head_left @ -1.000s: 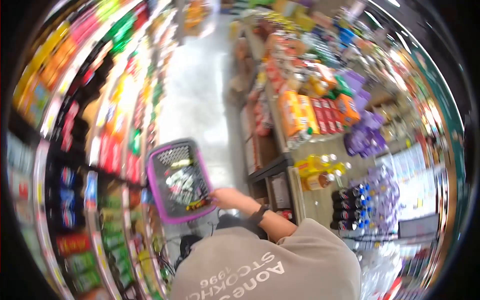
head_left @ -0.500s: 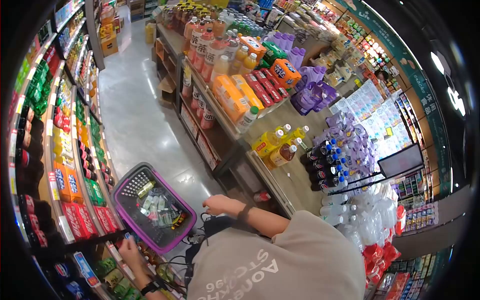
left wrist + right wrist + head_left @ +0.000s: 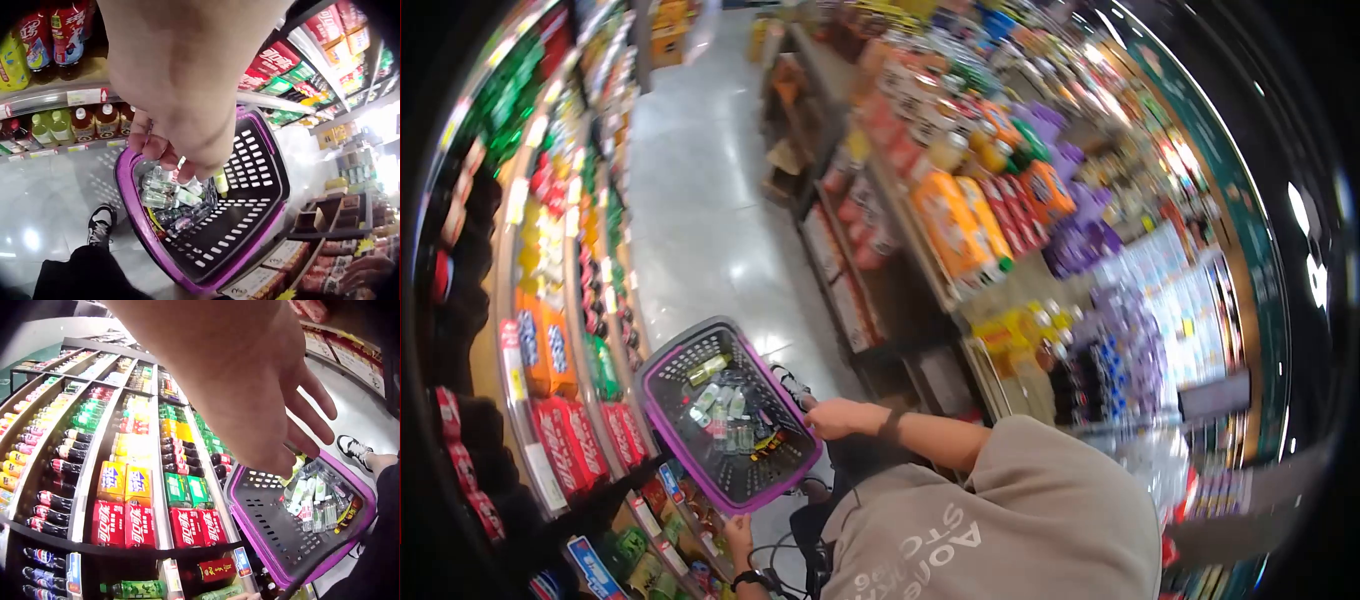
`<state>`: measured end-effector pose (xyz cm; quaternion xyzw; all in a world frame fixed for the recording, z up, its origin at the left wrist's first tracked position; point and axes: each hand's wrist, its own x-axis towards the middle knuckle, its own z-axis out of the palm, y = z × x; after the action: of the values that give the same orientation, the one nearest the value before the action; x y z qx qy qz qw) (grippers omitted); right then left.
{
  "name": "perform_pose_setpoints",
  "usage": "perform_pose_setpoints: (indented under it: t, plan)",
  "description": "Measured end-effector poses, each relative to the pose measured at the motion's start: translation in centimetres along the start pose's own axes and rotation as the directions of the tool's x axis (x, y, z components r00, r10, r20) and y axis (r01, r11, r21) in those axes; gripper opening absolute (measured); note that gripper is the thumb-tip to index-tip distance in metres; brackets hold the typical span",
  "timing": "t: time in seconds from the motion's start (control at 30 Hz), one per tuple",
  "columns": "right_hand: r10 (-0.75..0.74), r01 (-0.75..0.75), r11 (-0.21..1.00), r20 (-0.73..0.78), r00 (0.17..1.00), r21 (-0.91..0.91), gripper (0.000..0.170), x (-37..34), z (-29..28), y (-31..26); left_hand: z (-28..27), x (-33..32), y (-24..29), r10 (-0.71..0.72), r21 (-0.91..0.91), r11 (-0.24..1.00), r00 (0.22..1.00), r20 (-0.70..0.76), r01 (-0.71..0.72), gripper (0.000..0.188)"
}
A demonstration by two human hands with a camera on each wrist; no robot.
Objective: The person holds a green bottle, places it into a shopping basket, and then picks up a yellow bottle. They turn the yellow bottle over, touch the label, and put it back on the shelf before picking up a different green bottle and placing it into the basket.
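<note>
A grey shopping basket with a purple rim [image 3: 662, 432] stands low in front of me. Inside lie several small clear bottles [image 3: 735, 408], a yellow-green item [image 3: 709, 369] and a dark item with yellow and red on it [image 3: 767, 446]. At the basket's right rim is my right hand [image 3: 832, 418]; in the right wrist view its fingers [image 3: 317, 394] reach out nearly straight over the far rim. My left hand [image 3: 738, 535] is at the near end, fingertips right at the rim. The left wrist view shows its fingers [image 3: 167, 156] loosely bent above the bottles, nothing gripped.
Drink shelves run along my left, with red can packs [image 3: 570, 440] and orange packs [image 3: 550, 350]. On the right stands a display counter with orange boxes [image 3: 950, 220], yellow bottles [image 3: 1010, 335] and dark bottles [image 3: 1080, 385]. A grey floor aisle [image 3: 700, 190] lies ahead.
My right hand left the rim, then came back to it. My left hand came into view beside the left shelf and moved to the basket's near end. The view swung right and back.
</note>
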<state>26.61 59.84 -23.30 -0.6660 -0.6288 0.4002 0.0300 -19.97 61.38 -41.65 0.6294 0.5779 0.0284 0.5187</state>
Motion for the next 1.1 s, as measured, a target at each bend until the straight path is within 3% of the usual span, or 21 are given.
perform_pose_setpoints:
  t: [0.07, 0.13, 0.23, 0.3, 0.37, 0.4, 0.47, 0.53, 0.57, 0.6, 0.63, 0.7, 0.73, 0.83, 0.87, 0.9, 0.93, 0.97, 1.03, 1.1]
  plan:
    - [-0.002, 0.001, 1.000, 0.156, 0.988, 0.004, 0.023, 4.3, -0.7, 0.1, -0.4, -0.1, -0.5, -0.054, -0.136, 0.989, 0.998, -0.024, 0.050, 0.032]
    - [-0.086, 0.104, 0.993, 0.247, 0.965, -0.061, 0.025, 9.9, 1.4, 2.8, 2.1, 2.9, -7.4, -0.066, -0.126, 0.991, 0.986, -0.154, 0.047, 0.026]
    - [-0.059, 0.050, 0.998, 0.268, 0.962, 0.040, 0.026, 16.2, 1.9, 4.7, -0.6, 4.7, -1.7, -0.214, 0.196, 0.961, 0.974, 0.074, 0.196, 0.038]
    - [0.014, -0.019, 1.000, 0.326, 0.945, 0.012, 0.027, 20.1, 1.8, 5.6, -1.8, 6.0, 1.8, -0.251, 0.204, 0.954, 0.959, 0.131, 0.221, 0.055]
    - [0.050, -0.052, 0.999, 0.329, 0.943, -0.002, 0.028, 24.2, 2.5, 7.1, 0.7, 9.5, 1.0, -0.270, -0.262, 0.931, 0.962, -0.024, 0.255, 0.019]
    - [0.068, -0.071, 0.997, 0.333, 0.940, -0.004, 0.029, 26.3, 4.1, 8.5, 1.8, 10.8, 0.7, -0.302, -0.473, 0.853, 0.948, -0.103, 0.221, 0.021]
    - [-0.006, 0.029, 0.998, 0.336, 0.942, -0.063, 0.027, 31.2, 6.0, 10.7, 3.4, 15.1, 0.6, -0.329, -0.610, 0.769, 0.937, -0.120, 0.191, 0.014]
    - [-0.100, 0.120, 0.992, 0.317, 0.943, -0.044, 0.025, 34.4, 7.3, 12.2, 5.3, 19.5, 0.5, -0.224, -0.594, 0.799, 0.963, -0.147, 0.095, 0.015]
    - [-0.111, 0.136, 0.988, 0.283, 0.953, -0.073, 0.023, 36.1, 8.1, 13.1, 7.2, 22.2, -1.2, -0.097, -0.325, 0.945, 0.970, -0.224, 0.019, 0.018]
    - [-0.200, 0.208, 0.978, 0.275, 0.940, -0.002, 0.023, 37.2, 7.4, 13.5, 7.0, 23.5, 2.2, 0.008, -0.257, 0.963, 0.961, -0.278, -0.082, 0.023]
    - [-0.098, 0.128, 0.987, 0.275, 0.957, -0.095, 0.022, 38.1, 6.7, 12.2, 7.6, 25.2, 4.2, -0.050, -0.174, 0.985, 0.965, -0.258, 0.004, 0.027]
    - [-0.037, 0.037, 0.999, 0.315, 0.948, 0.007, 0.029, 39.5, 6.9, 13.8, 8.8, 28.5, 6.0, -0.099, -0.356, 0.934, 0.982, -0.163, 0.035, 0.028]
    - [0.050, -0.074, 0.990, 0.188, 0.981, 0.122, 0.032, 39.5, 8.0, 14.5, 10.8, 30.8, 4.0, -0.123, -0.281, 0.956, 0.984, -0.128, 0.083, 0.029]
    - [0.146, -0.228, 0.924, 0.268, 0.952, 0.307, 0.032, 37.6, 6.7, 15.8, 12.0, 36.1, 6.0, -0.263, -0.116, 0.961, 0.958, -0.115, 0.250, 0.038]
    - [0.147, -0.241, 0.924, 0.307, 0.940, 0.297, 0.032, 36.4, 6.8, 16.9, 12.5, 38.1, 6.2, -0.292, -0.091, 0.955, 0.953, -0.087, 0.284, 0.040]
    - [0.113, -0.246, 0.880, 0.324, 0.939, 0.406, 0.033, 35.2, 6.9, 17.8, 11.5, 39.4, 8.4, -0.316, -0.041, 0.949, 0.946, -0.071, 0.314, 0.043]
    - [0.078, -0.246, 0.826, 0.330, 0.941, 0.506, 0.033, 34.0, 6.8, 18.4, 12.8, 41.5, 6.8, -0.278, -0.017, 0.960, 0.955, -0.105, 0.278, 0.048]
    - [0.110, -0.291, 0.822, 0.365, 0.925, 0.490, 0.034, 33.2, 6.3, 18.4, 11.4, 43.0, 8.7, -0.359, 0.012, 0.933, 0.931, -0.062, 0.360, 0.051]
    - [0.174, -0.377, 0.812, 0.432, 0.885, 0.446, 0.034, 31.7, 4.7, 18.5, 14.9, 47.3, 3.5, -0.361, 0.056, 0.922, 0.901, -0.240, 0.384, 0.059]
    - [0.199, -0.419, 0.772, 0.445, 0.873, 0.478, 0.029, 30.4, 4.4, 20.0, 14.8, 50.3, 0.8, -0.245, -0.090, 0.970, 0.913, -0.326, 0.227, 0.063]
